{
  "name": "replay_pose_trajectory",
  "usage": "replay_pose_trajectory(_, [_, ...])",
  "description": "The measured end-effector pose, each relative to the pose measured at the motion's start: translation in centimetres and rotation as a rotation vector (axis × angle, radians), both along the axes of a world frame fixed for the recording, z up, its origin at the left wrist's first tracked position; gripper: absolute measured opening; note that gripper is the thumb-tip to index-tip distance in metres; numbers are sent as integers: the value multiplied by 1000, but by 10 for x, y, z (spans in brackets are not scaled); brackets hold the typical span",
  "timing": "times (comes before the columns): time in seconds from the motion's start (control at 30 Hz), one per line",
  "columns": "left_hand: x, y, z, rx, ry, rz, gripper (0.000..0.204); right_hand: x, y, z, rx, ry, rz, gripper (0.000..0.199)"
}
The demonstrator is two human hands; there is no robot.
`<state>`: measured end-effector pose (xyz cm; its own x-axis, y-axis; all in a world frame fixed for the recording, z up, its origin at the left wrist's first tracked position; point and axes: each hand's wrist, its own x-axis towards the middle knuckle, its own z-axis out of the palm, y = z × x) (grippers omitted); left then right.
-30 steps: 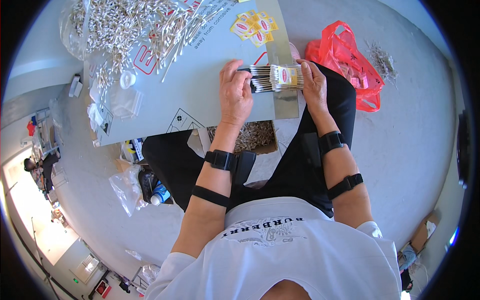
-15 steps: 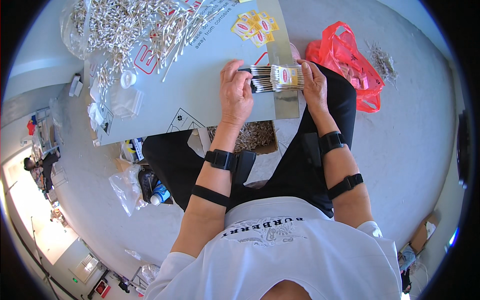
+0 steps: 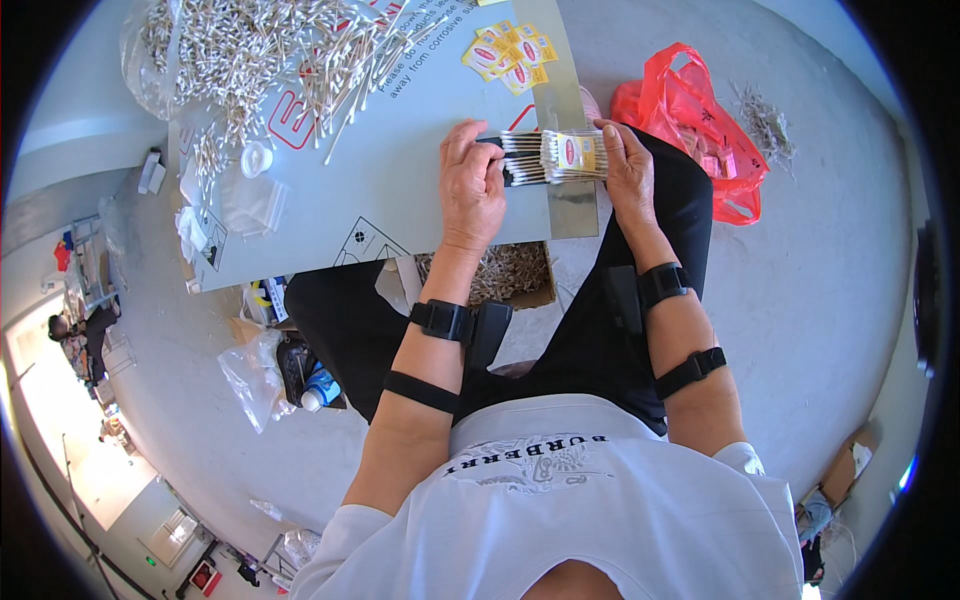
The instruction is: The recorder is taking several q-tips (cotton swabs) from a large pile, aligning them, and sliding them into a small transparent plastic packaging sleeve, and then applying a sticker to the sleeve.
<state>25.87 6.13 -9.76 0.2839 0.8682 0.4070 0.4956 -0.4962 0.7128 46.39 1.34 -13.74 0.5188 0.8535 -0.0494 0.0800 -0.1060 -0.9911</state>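
Observation:
A flat bundle of cotton swabs (image 3: pixel 525 158) lies at the right end of the table, with a yellow-and-white label card (image 3: pixel 576 153) on top. My right hand (image 3: pixel 630 178) grips the bundle's right end, thumb on top and the other fingers mostly hidden. At the left end, my left hand (image 3: pixel 472 190) has its fingers curled, the tips beside the swab heads and a black strip (image 3: pixel 490 141). What those fingertips pinch, if anything, is hidden. Several similar yellow label cards (image 3: pixel 510 55) lie farther back on the table.
A big heap of loose swabs (image 3: pixel 235 65) covers the far left of the table (image 3: pixel 400 180), near a small white round container (image 3: pixel 256 158) and clear plastic sleeves (image 3: pixel 253 207). Below the table edge is a box of swabs (image 3: pixel 515 275). A red plastic bag (image 3: pixel 655 95) stands right.

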Motion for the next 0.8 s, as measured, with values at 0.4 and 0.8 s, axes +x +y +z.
replay_pose_trajectory(0.4, [2, 0, -2, 8, 9, 32, 21, 1, 0, 1, 2, -39, 21, 37])
replay_pose_trajectory(0.8, [-5, 2, -1, -32, -19, -9, 29, 0, 0, 1, -11, -21, -4, 37])
